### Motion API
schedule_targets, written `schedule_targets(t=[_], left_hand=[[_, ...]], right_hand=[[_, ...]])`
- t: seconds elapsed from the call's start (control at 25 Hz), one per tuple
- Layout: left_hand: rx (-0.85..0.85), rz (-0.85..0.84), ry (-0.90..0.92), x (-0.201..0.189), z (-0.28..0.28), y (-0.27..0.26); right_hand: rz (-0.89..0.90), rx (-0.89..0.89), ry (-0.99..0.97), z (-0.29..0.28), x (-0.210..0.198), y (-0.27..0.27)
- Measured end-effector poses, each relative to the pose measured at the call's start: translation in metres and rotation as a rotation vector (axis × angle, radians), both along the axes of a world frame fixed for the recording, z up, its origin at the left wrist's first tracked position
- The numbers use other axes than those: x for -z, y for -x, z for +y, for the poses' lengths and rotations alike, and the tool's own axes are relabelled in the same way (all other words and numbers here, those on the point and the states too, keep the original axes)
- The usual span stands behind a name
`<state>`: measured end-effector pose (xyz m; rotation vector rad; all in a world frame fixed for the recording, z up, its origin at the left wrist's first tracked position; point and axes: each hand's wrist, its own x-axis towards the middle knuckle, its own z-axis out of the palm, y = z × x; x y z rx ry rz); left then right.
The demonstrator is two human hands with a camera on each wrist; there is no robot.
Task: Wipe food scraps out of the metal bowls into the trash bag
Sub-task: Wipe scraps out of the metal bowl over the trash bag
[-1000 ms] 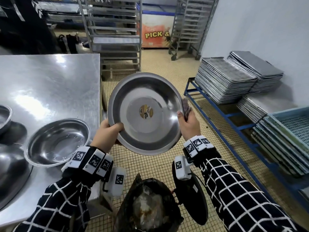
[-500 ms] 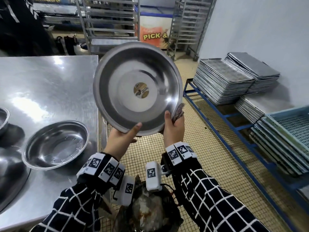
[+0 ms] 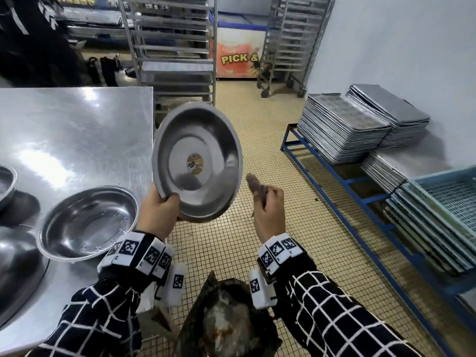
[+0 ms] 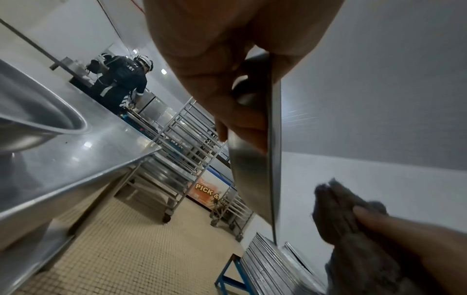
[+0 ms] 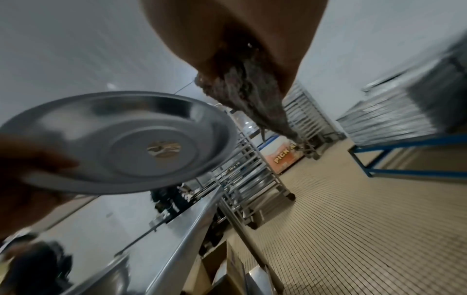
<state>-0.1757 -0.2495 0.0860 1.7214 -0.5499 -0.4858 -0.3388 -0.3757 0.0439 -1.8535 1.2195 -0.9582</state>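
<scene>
Two hands worked apart: left hand [image 3: 157, 212] fingers gripped the tilted metal bowl [image 3: 197, 161] rim; right hand [image 3: 269, 210] fingers pinched a cloth [image 3: 255, 185].

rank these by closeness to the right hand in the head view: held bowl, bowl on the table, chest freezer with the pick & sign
1. Held bowl: just left of the right hand, gripped by the left hand.
2. Bowl on the table: farther left, on the steel table.
3. Chest freezer: far back across the room.
</scene>
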Motion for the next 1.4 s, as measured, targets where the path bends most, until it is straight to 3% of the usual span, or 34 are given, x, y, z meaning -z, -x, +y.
schedule_targets(t=[0.08, 0.24, 0.32, 0.48, 0.64, 0.88, 1.0, 1.12, 1.4], left_hand=[[0.056, -0.081, -0.066, -0.002, 0.001, 0.000], [0.067, -0.241, -0.168, -0.013, -0.004, 0.005], [0.068, -0.229, -0.130, -0.017, -0.006, 0.005], [0.080, -0.135, -0.094, -0.014, -0.006, 0.006], [0.065, -0.063, -0.099, -0.007, -0.011, 0.012], [-0.047, -0.080, 0.014, -0.018, -0.014, 0.014], [-0.095, -0.073, 0.045, -0.018, -0.016, 0.017], [-0.116, 0.008, 0.105, -0.021, -0.017, 0.019], [-0.031, 0.098, 0.059, -0.023, -0.007, 0.030]], right_hand=[[0.117, -0.162, 0.091, 0.010, 0.000, -0.010], [0.274, -0.648, 0.274, 0.047, 0.012, -0.029], [0.361, -0.712, 0.308, 0.051, 0.022, -0.022], [0.567, -0.505, 0.540, 0.002, 0.045, 0.007], [0.712, -0.350, 0.511, -0.033, 0.045, 0.012], [0.294, -0.407, 0.424, 0.020, 0.031, -0.004], [0.218, -0.467, 0.291, 0.054, 0.024, -0.013], [0.205, -0.462, 0.348, 0.057, 0.025, -0.011], [0.094, -0.091, 0.194, 0.007, 0.022, -0.004]])
